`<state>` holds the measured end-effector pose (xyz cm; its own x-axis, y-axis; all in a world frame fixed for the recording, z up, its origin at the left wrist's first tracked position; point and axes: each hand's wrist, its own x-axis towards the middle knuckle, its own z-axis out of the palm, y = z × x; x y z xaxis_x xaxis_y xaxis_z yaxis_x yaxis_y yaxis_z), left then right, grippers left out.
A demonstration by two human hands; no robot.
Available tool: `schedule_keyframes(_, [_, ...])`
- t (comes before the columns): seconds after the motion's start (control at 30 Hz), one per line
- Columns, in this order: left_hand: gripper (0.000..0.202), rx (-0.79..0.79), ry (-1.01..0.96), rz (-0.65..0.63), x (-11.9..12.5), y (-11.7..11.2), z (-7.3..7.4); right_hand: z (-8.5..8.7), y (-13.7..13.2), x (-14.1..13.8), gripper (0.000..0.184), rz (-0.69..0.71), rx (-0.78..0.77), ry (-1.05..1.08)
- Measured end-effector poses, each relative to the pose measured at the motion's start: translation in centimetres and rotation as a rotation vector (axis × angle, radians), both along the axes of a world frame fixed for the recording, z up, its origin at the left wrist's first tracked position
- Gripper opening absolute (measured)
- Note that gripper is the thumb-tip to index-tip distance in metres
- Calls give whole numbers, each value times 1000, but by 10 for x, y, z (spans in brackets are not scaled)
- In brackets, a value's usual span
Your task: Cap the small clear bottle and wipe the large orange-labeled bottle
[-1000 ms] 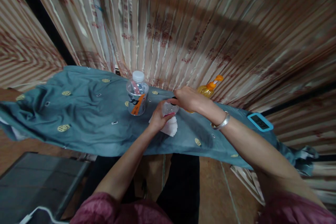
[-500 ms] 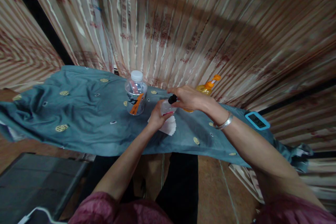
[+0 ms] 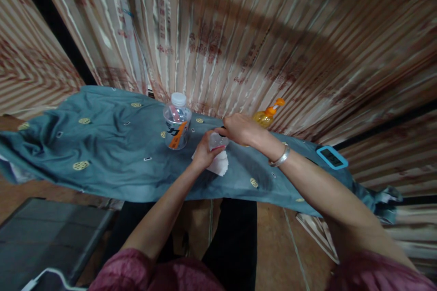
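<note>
My left hand [image 3: 204, 153] is wrapped round a small clear bottle [image 3: 216, 140] that stands over a stack of white pads [image 3: 220, 165] on the blue-grey cloth [image 3: 109, 154]. My right hand [image 3: 239, 128], with a silver bangle on its wrist, is closed over the bottle's black cap, which is mostly hidden under the fingers. A larger clear bottle with a white cap and an orange label [image 3: 176, 121] stands just left of my hands.
An orange-capped yellow bottle [image 3: 266, 115] stands behind my right hand, against the striped curtain [image 3: 259, 32]. A blue-framed small device [image 3: 332, 158] lies on the cloth at the right. A dark panel [image 3: 48, 236] sits low at the left.
Half a second ago my right hand held the black cap a little off the small bottle; now it is down over the bottle's top again. My left hand has stayed where it was.
</note>
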<state>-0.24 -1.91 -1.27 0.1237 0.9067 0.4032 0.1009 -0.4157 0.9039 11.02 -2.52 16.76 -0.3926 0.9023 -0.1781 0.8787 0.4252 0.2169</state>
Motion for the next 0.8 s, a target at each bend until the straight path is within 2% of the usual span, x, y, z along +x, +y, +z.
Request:
schedule_keyframes(0.13, [54,4,1,-7,-1,0,0,2,1,2,36,11,-22,3])
schedule_keyframes(0.27, [55,1,15,-7,-1,-1,0,3,1,2,30,9,-53,-7])
schedule_keyframes(0.4, [52,15,14,-2,-1,-1,-1,1,3,0,33,-27,-33,-7])
schedule_keyframes(0.57, [53,11,4,-13,-2,-1,0,0,4,2,29,8,-70,17])
schedule_keyframes(0.8, [57,-8,22,19,-1,-2,-1,-6,-4,-2,28,-71,-51,77])
